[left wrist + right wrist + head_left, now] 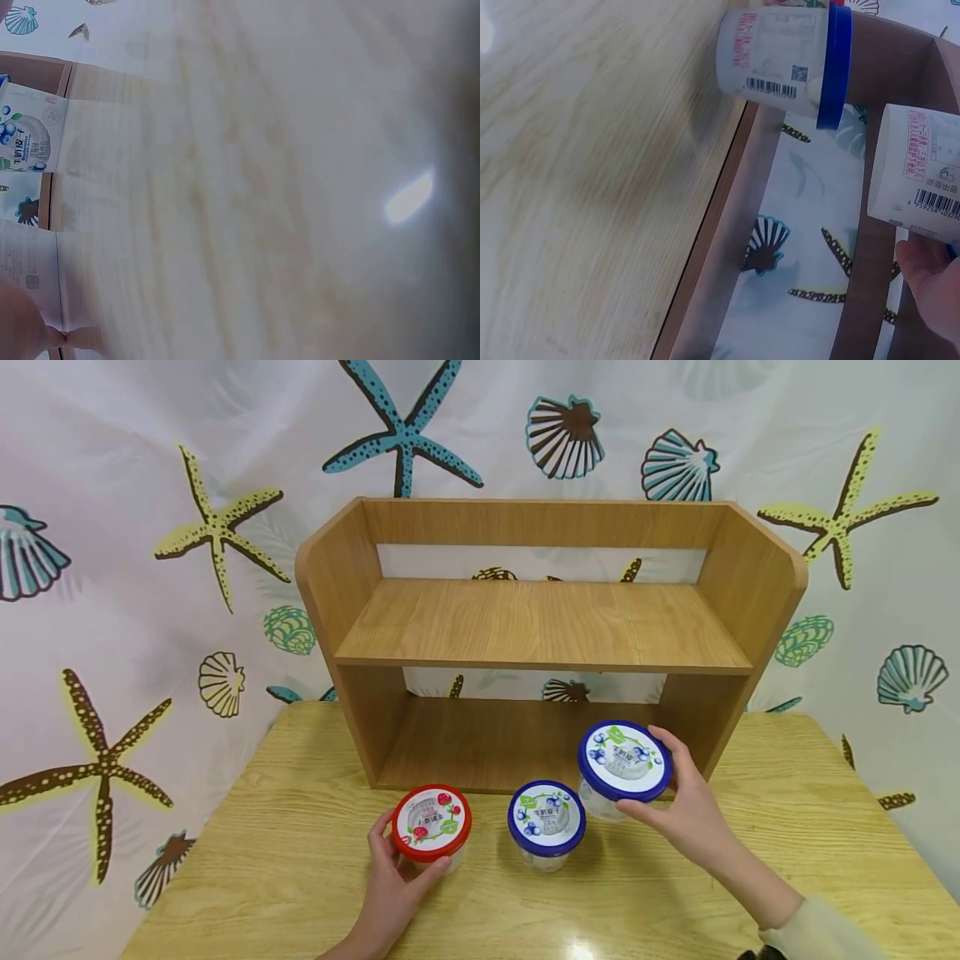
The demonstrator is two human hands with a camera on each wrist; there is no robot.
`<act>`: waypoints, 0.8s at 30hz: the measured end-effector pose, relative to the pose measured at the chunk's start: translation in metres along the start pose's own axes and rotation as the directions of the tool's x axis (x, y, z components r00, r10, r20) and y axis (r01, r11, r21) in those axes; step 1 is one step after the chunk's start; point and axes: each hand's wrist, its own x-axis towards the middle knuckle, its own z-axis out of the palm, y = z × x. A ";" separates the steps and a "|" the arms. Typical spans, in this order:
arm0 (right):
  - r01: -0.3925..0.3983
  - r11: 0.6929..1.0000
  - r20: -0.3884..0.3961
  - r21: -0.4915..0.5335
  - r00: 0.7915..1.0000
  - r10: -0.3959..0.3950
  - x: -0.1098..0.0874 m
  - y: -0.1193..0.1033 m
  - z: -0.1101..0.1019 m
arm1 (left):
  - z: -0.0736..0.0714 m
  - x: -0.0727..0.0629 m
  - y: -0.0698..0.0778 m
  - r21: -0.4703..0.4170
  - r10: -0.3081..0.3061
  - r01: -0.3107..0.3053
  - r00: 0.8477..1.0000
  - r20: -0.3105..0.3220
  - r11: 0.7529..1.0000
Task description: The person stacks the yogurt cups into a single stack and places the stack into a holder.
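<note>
On the table, a plastic tub with a red strawberry-print lid (432, 823) stands in the grip of my left hand (393, 893), thumb and fingers around its sides. My right hand (693, 814) holds a tub with a blue blueberry-print lid (625, 762), lifted off the table and slightly tilted. In the right wrist view, this held tub (919, 169) shows its barcode side, the hand (934, 292) beneath. A second blue-lidded tub (547, 818) stands untouched between the hands. The left wrist view catches only part of the left hand (22, 322).
Behind the tubs stands a two-level wooden shelf (543, 622) with raised side panels. Its lower board (487, 735) lies just past the tubs. The wooden table (300, 868) extends to both sides. A curtain with starfish and shells (247, 427) hangs behind.
</note>
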 end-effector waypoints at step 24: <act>0.159 0.964 0.177 0.214 0.964 -0.198 0.048 -0.028 0.072 | 0.002 0.000 -0.005 -0.014 0.015 -0.015 1.000 -0.026 1.000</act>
